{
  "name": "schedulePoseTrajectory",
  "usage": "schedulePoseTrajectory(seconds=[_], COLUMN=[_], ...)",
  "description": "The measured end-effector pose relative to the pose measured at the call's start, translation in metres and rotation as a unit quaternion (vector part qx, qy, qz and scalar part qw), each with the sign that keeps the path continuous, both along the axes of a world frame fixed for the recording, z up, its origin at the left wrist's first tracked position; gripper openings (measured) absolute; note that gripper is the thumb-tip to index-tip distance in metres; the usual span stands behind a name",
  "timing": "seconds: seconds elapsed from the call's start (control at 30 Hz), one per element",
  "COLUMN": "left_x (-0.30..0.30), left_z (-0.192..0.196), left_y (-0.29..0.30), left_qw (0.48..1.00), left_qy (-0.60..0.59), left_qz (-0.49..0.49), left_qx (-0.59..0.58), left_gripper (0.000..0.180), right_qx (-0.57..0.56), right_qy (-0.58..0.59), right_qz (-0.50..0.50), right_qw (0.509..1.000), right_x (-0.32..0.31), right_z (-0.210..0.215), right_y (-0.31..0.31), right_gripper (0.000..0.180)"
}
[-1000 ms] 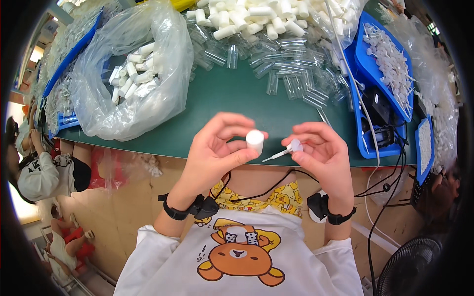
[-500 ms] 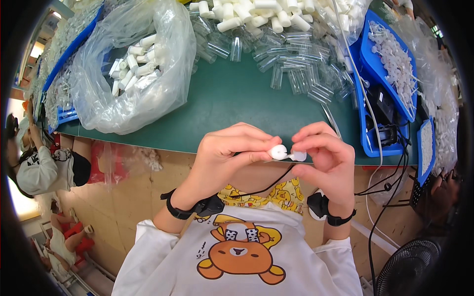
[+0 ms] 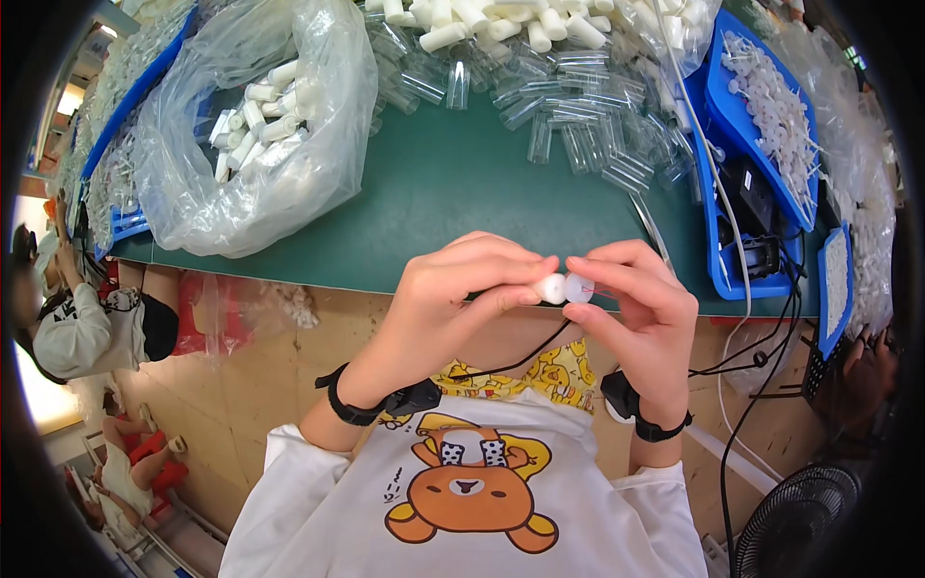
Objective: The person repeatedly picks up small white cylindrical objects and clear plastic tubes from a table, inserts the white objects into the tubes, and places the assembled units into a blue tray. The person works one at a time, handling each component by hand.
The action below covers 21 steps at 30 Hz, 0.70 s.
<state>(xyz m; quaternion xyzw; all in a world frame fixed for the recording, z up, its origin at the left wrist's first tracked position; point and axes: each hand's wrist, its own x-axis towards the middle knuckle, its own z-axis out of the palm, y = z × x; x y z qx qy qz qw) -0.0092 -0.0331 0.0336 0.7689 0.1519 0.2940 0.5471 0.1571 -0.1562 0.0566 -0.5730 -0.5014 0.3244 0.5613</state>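
Note:
My left hand pinches a small white foam cylinder between thumb and fingertips, its end facing right. Close against that end is a round translucent white cap, gripped at its edges by the thumb and forefinger of my right hand. A thin reddish line shows just right of the cap; what it is I cannot tell. Both hands are held at the near edge of the green table, above my lap. Most of the cylinder is hidden by my left fingers.
A clear plastic bag holding white cylinders stands left. Loose white cylinders and clear tubes lie at the back. Tweezers, cables and a blue tray of white caps are right. Beside me stands a fan.
My right fingers have closed in on the cap and turned it upright toward the cylinder. Both pieces now meet or nearly meet; my left hand has shifted slightly right.

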Motion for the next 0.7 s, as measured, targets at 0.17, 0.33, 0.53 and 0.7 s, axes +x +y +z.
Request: schedulePoseTrajectory(seconds=[0.17, 0.33, 0.53, 0.7], left_x=[0.0015, 0.0005, 0.0028, 0.0001], left_z=[0.003, -0.0003, -0.0007, 0.0006], left_y=[-0.0016, -0.0046, -0.0053, 0.0], left_qw=[0.999, 1.0, 1.0, 0.999], left_qy=[0.009, -0.014, -0.022, -0.006], left_qz=[0.021, -0.002, 0.012, 0.007], left_qx=[0.035, -0.026, 0.0, 0.048], left_gripper=[0.021, 0.021, 0.021, 0.02], right_qx=[0.0, 0.045, 0.05, 0.07], right_qy=[0.025, -0.014, -0.032, 0.004], right_qz=[-0.024, -0.04, -0.032, -0.08], right_qw=[0.999, 0.998, 0.998, 0.994], right_x=[-0.0081, -0.0071, -0.0084, -0.0033], right_z=[-0.0058, -0.0087, -0.0085, -0.0066], right_y=[-0.0021, 0.0002, -0.0026, -0.0054], right_gripper=[0.036, 0.034, 0.033, 0.034])
